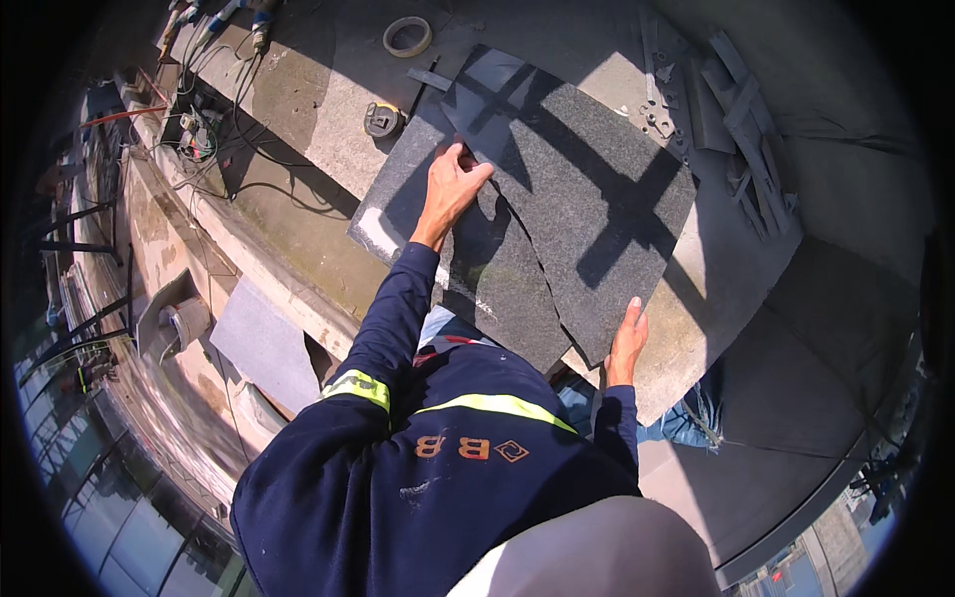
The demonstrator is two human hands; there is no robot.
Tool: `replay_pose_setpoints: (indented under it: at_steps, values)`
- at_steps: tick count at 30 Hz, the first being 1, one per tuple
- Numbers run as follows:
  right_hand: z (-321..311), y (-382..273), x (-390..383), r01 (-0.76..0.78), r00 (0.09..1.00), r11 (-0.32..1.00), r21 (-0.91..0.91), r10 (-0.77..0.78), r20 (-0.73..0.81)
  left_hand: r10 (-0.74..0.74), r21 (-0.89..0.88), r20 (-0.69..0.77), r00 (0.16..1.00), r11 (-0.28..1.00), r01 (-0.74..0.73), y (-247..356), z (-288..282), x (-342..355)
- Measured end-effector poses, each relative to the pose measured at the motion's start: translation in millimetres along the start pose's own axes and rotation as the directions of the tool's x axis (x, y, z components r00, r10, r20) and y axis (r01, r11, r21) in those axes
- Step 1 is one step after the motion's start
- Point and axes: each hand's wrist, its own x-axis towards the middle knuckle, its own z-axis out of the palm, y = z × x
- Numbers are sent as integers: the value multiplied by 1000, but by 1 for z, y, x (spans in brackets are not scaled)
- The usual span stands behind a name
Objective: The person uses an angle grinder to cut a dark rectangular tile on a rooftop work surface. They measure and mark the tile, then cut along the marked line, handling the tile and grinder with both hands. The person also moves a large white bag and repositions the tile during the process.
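Observation:
Two dark grey speckled stone slabs lie overlapping on a pale board in the head view. My left hand has its fingers curled on the near left edge of the upper slab, where it meets the lower slab, which has white smudges. My right hand grips the upper slab by its lower right edge. Beside the slabs' left side are a tape measure and a short metal strip, with a tape roll farther back.
Power tools and tangled cables sit at the upper left. A pale stone sheet lies low on the left by a concrete ledge. Narrow offcuts are piled at the right of the pale board.

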Motion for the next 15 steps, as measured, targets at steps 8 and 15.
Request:
replay_pose_setpoints:
  at_steps: [8, 15]
  values:
    - [-10, -47, 3, 27, 982, 990, -139, 0, 188, 194, 224, -27, 981, 957, -183, -33, -50, 13]
    - [-24, -83, -30, 313, 945, 885, -343, -253, 209, 144, 459, -604, 784, 867, 195, -141, -113, -109]
